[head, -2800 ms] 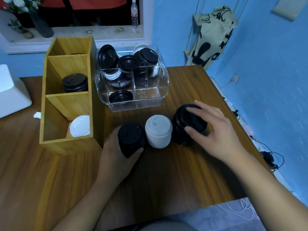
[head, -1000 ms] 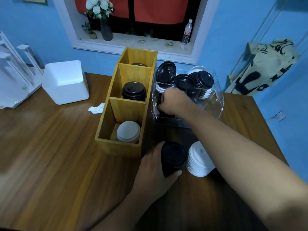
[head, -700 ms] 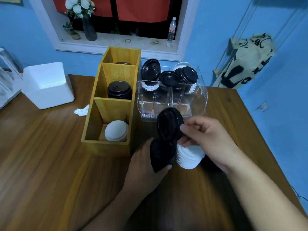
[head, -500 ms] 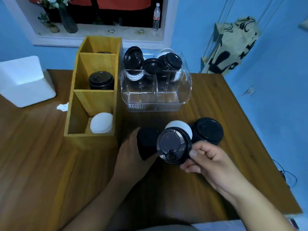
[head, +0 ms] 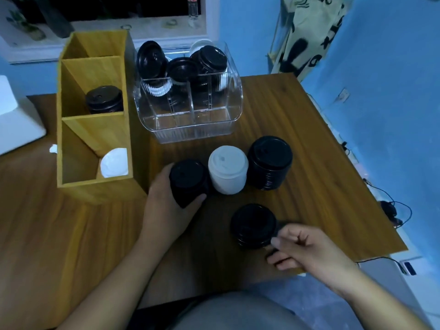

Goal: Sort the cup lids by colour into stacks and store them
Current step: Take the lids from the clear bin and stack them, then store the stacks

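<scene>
- Swung the right hand [head: 307, 248] down towards the near table edge since half a second ago, carrying the lone black lid [head: 253, 226] away from the stacks.
- Pinched that lid by its rim between thumb and fingertips; resting on the wood or held just above it, could not tell.
- Kept the left hand [head: 166, 203] curled round the small black stack [head: 188, 179], just beside the white stack [head: 228, 172].
- Saw a tall black stack [head: 270, 161] standing on the white one's other side.
- Judged the sorting well under way but unfinished: several loose black lids [head: 181, 67] left at the back of the clear organiser [head: 192, 133].
- Judged storing barely begun: stored black lids [head: 104, 99] in the middle cell of the wooden organiser [head: 95, 189], a stored white lid [head: 114, 163] in its front cell.
- Noted a dark wooden table [head: 273, 103], blue walls [head: 381, 91], a window sill [head: 142, 27] behind, a white box [head: 14, 125] at left, patterned cloth [head: 307, 32] hanging at right.
</scene>
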A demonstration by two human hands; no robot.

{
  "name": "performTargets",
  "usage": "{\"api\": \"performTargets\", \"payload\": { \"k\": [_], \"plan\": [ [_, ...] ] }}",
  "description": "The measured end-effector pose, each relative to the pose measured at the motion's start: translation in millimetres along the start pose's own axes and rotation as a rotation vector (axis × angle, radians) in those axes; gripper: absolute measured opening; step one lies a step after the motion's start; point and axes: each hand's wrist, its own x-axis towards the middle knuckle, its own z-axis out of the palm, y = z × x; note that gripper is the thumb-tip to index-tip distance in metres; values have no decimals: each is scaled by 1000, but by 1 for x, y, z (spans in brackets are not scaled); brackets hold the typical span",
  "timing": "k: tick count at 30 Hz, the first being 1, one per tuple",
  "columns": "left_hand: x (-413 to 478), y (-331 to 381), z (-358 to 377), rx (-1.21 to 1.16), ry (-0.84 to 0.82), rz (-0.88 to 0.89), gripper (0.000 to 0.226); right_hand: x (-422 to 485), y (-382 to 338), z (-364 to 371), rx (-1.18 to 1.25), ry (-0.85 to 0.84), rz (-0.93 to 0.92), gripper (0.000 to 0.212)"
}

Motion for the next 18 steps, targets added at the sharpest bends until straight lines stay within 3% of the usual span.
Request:
{"api": "performTargets", "payload": {
  "k": [4,7,9,10,13,18],
  "plan": [
    [1,2,-3,26,8,39,85,-8,-6,-9,-386,-60,-36,19],
    [1,0,-3,36,-3,34,89,-3,-7,-18,-716,38,-436,10],
    [1,-1,-3,41,2,46,89,9,-7,-21,-942,34,-720,37],
    [0,0,-3,43,6,49,90,16,-5,-21,-1009,-33,-756,53],
    [-1,2,-2,41,23,54,88,35,-3,-14,-1103,-181,-692,78],
    [0,-1,-2,45,13,49,90,40,-5,4,-1306,59,-585,92]
  ]
}}
